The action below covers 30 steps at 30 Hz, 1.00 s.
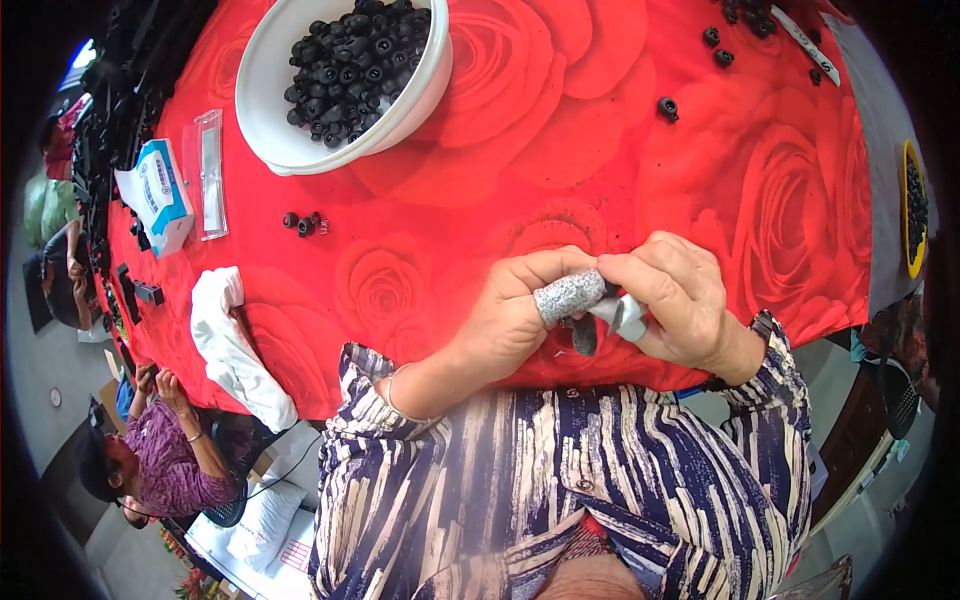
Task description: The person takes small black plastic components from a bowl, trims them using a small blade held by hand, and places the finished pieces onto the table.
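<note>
My left hand (515,310) and my right hand (680,300) meet above the near edge of the table with a red rose-print cloth (600,150). A grey speckled finger cot (568,294) covers my left thumb. Both hands pinch a small dark part (585,335) between their fingertips; a grey cover also wraps a right fingertip (628,318). A white bowl (270,120) filled with several small black rubber parts (355,60) stands at the far left of the table.
Loose black parts lie by the bowl (302,222) and at the far right (667,108). A white cloth (235,350), a blue-white box (160,195) and a clear packet (210,175) sit at the left. Another person (160,465) sits at lower left. A yellow dish (915,205) is at the right.
</note>
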Each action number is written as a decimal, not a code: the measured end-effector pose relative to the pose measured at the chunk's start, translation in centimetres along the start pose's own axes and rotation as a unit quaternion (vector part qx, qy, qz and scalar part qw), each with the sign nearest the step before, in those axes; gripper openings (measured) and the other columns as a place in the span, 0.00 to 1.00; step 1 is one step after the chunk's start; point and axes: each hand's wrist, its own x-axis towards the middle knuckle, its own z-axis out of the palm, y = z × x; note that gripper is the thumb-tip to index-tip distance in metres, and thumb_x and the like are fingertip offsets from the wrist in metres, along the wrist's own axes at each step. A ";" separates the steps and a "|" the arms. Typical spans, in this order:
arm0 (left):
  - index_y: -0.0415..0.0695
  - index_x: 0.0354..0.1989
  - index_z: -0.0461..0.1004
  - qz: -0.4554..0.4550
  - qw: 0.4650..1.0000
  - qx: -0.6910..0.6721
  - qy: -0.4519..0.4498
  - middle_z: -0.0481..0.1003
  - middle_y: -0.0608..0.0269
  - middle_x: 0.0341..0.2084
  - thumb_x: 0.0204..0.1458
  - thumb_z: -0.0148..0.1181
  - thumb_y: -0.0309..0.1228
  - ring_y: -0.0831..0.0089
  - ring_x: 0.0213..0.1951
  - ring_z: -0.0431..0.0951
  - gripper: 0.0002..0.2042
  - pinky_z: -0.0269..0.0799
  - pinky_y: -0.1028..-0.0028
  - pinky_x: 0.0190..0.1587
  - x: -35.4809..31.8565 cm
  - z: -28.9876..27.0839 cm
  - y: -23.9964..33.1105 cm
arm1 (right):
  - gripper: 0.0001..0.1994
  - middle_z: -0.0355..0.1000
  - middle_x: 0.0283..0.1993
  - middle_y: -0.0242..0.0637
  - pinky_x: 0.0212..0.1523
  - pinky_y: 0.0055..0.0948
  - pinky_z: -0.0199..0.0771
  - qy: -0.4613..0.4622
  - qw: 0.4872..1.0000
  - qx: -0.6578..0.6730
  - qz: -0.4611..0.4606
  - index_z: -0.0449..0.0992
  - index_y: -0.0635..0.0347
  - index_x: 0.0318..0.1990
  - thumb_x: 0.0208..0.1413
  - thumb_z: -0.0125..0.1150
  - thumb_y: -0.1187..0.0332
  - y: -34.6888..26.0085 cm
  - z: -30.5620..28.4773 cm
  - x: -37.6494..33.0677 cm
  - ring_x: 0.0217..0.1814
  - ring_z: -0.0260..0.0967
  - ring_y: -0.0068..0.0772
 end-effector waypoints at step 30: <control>0.38 0.51 0.72 0.436 0.611 0.571 0.332 0.72 0.66 0.33 0.54 0.56 0.20 0.81 0.32 0.73 0.15 0.69 0.83 0.27 -0.4 -1.7 14.5 | 0.12 0.62 0.22 0.36 0.20 0.33 0.62 0.091 0.995 -0.032 -0.030 0.72 0.63 0.36 0.40 0.63 0.76 1.7 -0.1 0.0 0.21 0.63 0.37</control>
